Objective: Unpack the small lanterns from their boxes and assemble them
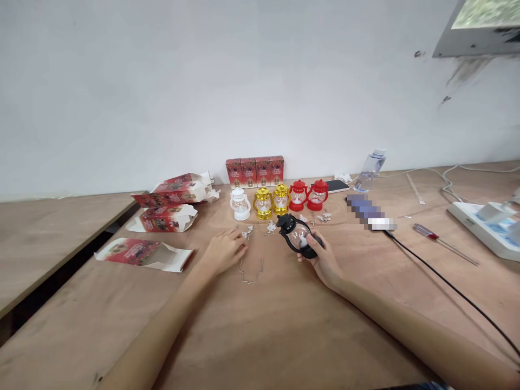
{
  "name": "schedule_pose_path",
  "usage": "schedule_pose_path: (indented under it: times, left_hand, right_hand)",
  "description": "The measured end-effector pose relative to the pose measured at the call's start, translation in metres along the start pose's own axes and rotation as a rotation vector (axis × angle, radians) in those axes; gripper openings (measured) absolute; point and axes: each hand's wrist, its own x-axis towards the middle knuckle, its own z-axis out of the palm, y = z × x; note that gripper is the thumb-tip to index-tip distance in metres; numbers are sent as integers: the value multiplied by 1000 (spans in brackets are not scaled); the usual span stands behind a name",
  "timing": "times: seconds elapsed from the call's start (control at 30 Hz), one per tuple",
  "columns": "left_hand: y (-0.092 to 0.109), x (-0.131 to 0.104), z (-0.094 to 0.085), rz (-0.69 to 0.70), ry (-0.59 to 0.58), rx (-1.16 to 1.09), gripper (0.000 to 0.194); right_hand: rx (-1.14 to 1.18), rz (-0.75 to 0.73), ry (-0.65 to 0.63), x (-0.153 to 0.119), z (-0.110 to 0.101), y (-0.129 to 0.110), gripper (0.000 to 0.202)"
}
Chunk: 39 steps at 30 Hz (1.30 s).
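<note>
My right hand (320,259) is closed round the base of a small black toy lantern (299,236), which tilts to the left above the table. My left hand (226,251) lies low over the wood, palm down with fingers stretched out, beside small pale parts (247,233). Nothing shows in it, though its fingertips are partly hidden. A bent wire handle (250,273) lies just nearer to me. Behind stand a white lantern (240,205), two gold lanterns (263,204) and two red lanterns (317,195), all upright. More small parts (268,227) lie in front of them.
Several red boxes (255,172) stand against the wall. Opened cartons (162,218) lie at the left, near a gap in the tabletop. To the right are a phone (333,186), a bottle (369,171), a screwdriver (444,244), a black cable (442,279) and a power strip (483,230).
</note>
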Motion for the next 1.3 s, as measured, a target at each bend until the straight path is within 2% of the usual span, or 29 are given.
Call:
schedule_pose_path:
  times: [0.17, 0.47, 0.7, 0.8, 0.93, 1.0, 1.1, 1.2, 1.3]
  left_hand:
    - [-9, 0, 5, -72, -27, 88, 20]
    - [-9, 10, 15, -224, -11, -18, 25]
    - [-14, 13, 15, -243, 14, -107, 28]
    - [-12, 8, 10, -197, -53, -196, 26]
    - [-9, 0, 1, -130, -258, -410, 28]
    - [-10, -2, -3, -133, -354, -526, 28]
    - [-16, -3, -6, -171, -408, -583, 27]
    - [-20, -4, -6, -186, -405, -584, 28]
    - [-15, -5, -9, -203, -259, -571, 31]
  right_hand:
    - [4, -3, -7, 0, 0, 0, 41]
    - [11, -11, -12, 0, -2, 2, 39]
    - [19, -10, -14, 0, -1, 1, 39]
    - [21, -10, -5, 0, -1, 1, 39]
    - [15, -11, -11, 1, -2, 3, 39]
    - [12, -23, -11, 2, -3, 4, 37]
    - [-5, -48, 5, 1, -3, 5, 37]
    - [-77, -56, -9, 0, -3, 6, 39]
    - [-205, -65, -73, -1, -3, 7, 40]
